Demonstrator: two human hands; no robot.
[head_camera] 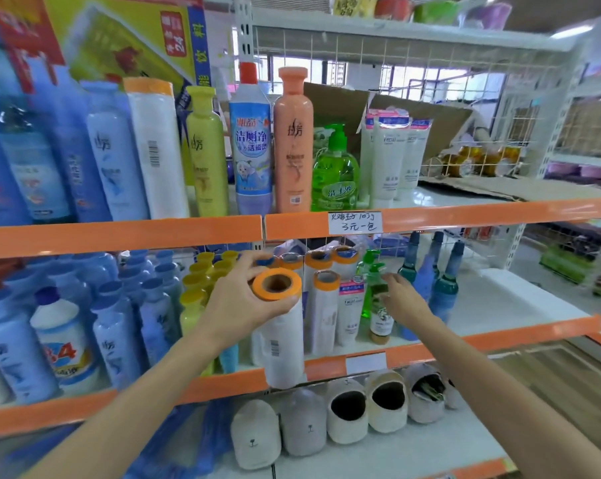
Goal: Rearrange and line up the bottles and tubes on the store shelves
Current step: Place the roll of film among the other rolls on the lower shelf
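The middle shelf (430, 352) is carrying rows of bottles and tubes. In front of its orange edge, the left hand (238, 307) is gripping a white bottle with an orange cap (281, 335) near its top, fingers curled round it. The right hand (404, 299) is reaching with loose, spread fingers toward a green pump bottle (378, 304), just beside it

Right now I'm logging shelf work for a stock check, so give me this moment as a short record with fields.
left hand: left hand grips the top of a white bottle with an orange cap, held out in front of the middle shelf
right hand: right hand reaches with loose fingers toward a green pump bottle on the middle shelf; contact unclear
upper shelf: peach bottle stands beside a green soap dispenser
bottom shelf: slippers in a row
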